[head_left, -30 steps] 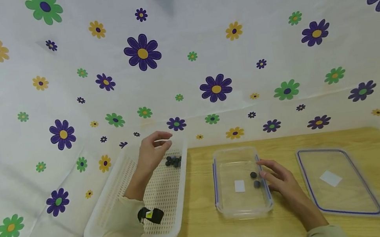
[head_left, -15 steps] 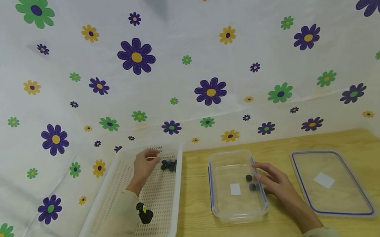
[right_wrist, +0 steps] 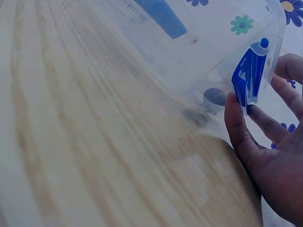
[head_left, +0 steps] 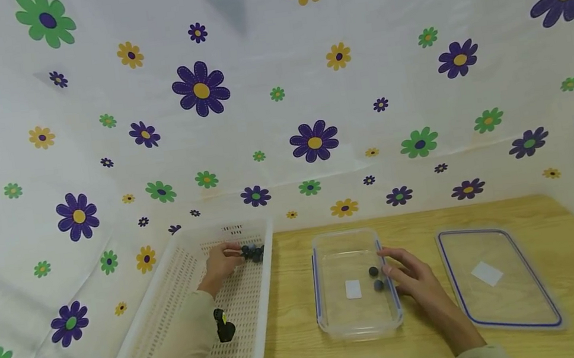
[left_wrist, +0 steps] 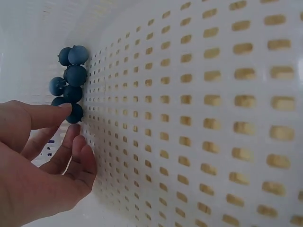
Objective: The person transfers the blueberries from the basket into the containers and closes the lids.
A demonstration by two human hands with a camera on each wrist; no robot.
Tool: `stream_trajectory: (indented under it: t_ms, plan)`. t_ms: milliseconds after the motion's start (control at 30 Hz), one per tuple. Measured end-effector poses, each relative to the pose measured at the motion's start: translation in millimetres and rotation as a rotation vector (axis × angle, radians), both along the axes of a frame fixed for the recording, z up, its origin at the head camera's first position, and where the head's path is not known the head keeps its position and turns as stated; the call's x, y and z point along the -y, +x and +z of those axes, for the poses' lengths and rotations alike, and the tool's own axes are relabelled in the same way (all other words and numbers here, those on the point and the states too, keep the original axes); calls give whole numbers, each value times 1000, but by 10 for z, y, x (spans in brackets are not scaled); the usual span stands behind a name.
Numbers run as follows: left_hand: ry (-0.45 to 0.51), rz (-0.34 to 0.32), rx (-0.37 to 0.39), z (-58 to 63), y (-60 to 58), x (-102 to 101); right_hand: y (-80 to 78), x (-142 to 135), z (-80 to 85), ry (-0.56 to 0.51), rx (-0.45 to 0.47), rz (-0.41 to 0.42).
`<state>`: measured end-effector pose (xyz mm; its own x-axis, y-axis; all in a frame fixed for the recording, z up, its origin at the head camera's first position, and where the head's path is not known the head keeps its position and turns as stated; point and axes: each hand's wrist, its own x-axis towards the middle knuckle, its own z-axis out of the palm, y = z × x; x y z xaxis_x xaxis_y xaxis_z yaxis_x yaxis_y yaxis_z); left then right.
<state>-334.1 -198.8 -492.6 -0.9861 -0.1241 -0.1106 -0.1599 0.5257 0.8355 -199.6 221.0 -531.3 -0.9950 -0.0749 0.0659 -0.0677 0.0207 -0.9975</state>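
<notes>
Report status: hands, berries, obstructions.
Left hand at berries in white basket, grip unclear. Right hand against clear container, at least two berries inside. Lid aside on table; nothing visibly in the way.

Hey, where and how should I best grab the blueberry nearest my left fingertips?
Probably pinch that blueberry by its round sides, coming from the left in the head view, where your left hand is: it sits at the cluster's near end, and the basket's right wall stands close beyond.
</notes>
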Motion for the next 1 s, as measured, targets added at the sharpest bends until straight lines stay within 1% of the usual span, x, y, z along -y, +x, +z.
stream_trajectory:
  t_ms: [200, 400, 500, 633, 800, 933, 1000]
  plan:
    - [-35, 50, -9, 0, 21, 27, 1, 56, 9, -25, -7, 18]
    - [-41, 41, -7, 53, 74, 92, -9, 73, 9, -22, -2, 14]
    - [-18, 44, -5, 96, 82, 118, -14, 68, 10, -5, -5, 11]
    - [34, 9, -29, 155, 89, 164, -20, 58, 16, 7, -12, 17]
    - [94, -61, -83, 290, 113, 140, -10, 39, 18, 18, -8, 15]
    - [134, -112, -135, 468, 163, 1, 0, 17, 14, 21, 2, 3]
    - [159, -123, -144, 575, 214, -92, -1, 11, 11, 20, 11, -4]
